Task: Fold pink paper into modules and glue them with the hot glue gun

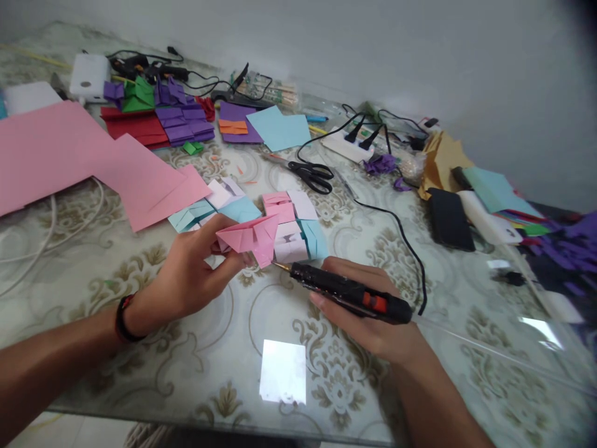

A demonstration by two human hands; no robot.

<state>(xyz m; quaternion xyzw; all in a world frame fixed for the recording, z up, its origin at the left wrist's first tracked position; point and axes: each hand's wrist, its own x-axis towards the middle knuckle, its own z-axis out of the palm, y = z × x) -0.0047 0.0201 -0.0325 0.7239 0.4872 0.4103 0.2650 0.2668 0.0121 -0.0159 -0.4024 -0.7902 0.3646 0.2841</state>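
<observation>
glue gun point(349, 294) nozzle point(282, 267) at the lower corner of a folded pink paper piece point(254, 238), mid-frame
right of centre, the right hand point(385, 336) has its fingers wrapped closed around the glue gun, seemingly to steer it; left of centre, the left hand's point(189, 274) fingers pinch the folded pink paper piece, likely to leave that corner exposed. behind it lies a multicoloured paper block point(290, 238); farther up, scissors point(317, 177) rest apart, and a power strip point(346, 147), upper right, probably sits back to spare working room.
</observation>
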